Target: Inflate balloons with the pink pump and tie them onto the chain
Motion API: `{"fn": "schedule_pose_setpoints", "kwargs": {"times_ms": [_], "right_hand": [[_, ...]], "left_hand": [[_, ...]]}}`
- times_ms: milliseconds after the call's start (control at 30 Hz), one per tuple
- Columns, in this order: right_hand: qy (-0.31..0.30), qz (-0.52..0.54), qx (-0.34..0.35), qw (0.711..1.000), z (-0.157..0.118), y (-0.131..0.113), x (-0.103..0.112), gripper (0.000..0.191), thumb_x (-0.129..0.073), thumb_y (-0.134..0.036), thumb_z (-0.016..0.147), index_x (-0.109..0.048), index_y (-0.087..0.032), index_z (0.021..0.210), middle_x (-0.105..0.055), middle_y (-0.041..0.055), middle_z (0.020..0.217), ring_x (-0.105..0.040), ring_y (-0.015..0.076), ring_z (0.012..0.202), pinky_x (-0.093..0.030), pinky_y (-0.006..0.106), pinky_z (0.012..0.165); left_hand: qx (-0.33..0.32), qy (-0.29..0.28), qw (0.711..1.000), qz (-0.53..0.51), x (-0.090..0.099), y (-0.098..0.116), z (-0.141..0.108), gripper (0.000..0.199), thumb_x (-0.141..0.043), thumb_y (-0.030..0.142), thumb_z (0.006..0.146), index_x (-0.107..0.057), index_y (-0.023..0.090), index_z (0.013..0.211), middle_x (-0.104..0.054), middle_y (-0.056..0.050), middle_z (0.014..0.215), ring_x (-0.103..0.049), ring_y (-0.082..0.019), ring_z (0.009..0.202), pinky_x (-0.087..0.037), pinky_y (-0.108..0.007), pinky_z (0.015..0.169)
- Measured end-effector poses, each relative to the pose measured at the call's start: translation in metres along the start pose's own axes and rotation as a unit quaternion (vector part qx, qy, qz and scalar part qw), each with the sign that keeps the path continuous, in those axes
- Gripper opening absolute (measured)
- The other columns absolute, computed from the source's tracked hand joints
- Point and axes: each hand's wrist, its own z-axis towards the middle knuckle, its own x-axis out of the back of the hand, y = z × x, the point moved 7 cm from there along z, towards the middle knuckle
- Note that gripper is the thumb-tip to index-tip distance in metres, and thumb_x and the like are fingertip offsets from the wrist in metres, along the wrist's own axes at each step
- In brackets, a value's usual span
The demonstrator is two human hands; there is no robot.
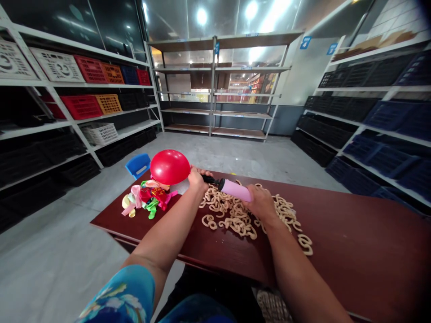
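A red balloon (170, 167), swollen round, hangs above the left end of the table. At its neck, my left hand (198, 179) is closed, right by the black front end of a hand pump. My right hand (261, 202) is wrapped round the rear of the balloon pump's pink barrel (235, 189). The pump lies nearly level between both hands, over the table. Below the balloon rests a heap of limp, uninflated balloons (148, 197) in several colours. Tan curled and ring-shaped pieces (237, 220) are spread under the pump and my right hand; their kind is unclear.
The dark red-brown table (336, 224) reaches far to the right. A blue chair back (138, 165) stands behind its left corner. Shelves with crates (88, 68) line the left side, dark crates (340, 106) the right. A metal rack (213, 89) stands at the back.
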Motion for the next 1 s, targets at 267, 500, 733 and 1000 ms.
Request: {"fn": "schedule_pose_setpoints", "kwargs": {"times_ms": [267,500,733,1000], "right_hand": [[0.016,-0.022,-0.061,0.998,0.0,0.016,0.006,0.031,-0.059,-0.03,0.069,-0.053,-0.021,0.097,-0.061,0.0053,0.092,-0.051,0.0211,0.086,-0.026,0.03,0.069],[0.012,-0.022,-0.017,1.0,0.0,0.002,0.002,0.028,-0.061,-0.03,0.067,-0.052,-0.019,0.091,-0.06,0.0055,0.089,-0.049,0.0216,0.087,-0.026,0.03,0.069],[0.024,-0.006,0.023,0.999,-0.001,-0.009,0.0,0.028,-0.061,-0.031,0.066,-0.053,-0.019,0.09,-0.06,0.0054,0.086,-0.05,0.0213,0.084,-0.027,0.03,0.071],[0.004,0.0,-0.032,0.999,0.0,0.003,0.005,0.032,-0.06,-0.031,0.069,-0.053,-0.021,0.099,-0.063,0.0052,0.093,-0.053,0.0209,0.089,-0.029,0.03,0.072]], "left_hand": [[-0.076,0.007,0.997,0.006,-0.004,0.083,0.025,0.034,-0.038,0.036,0.086,-0.027,0.02,0.058,-0.029,0.006,0.043,-0.034,-0.009,0.035,-0.036,-0.026,0.045],[-0.043,-0.002,0.999,-0.017,0.009,0.03,0.003,0.035,-0.036,0.035,0.087,-0.026,0.019,0.057,-0.028,0.006,0.044,-0.036,-0.01,0.037,-0.037,-0.026,0.046],[-0.005,-0.018,0.999,-0.03,0.011,-0.012,-0.016,0.04,-0.041,0.045,0.085,-0.026,0.019,0.058,-0.031,0.005,0.046,-0.038,-0.01,0.039,-0.038,-0.027,0.049],[-0.053,-0.015,0.998,0.015,-0.006,0.064,0.012,0.039,-0.038,0.043,0.086,-0.027,0.019,0.058,-0.029,0.006,0.043,-0.036,-0.01,0.036,-0.038,-0.026,0.047]]}}
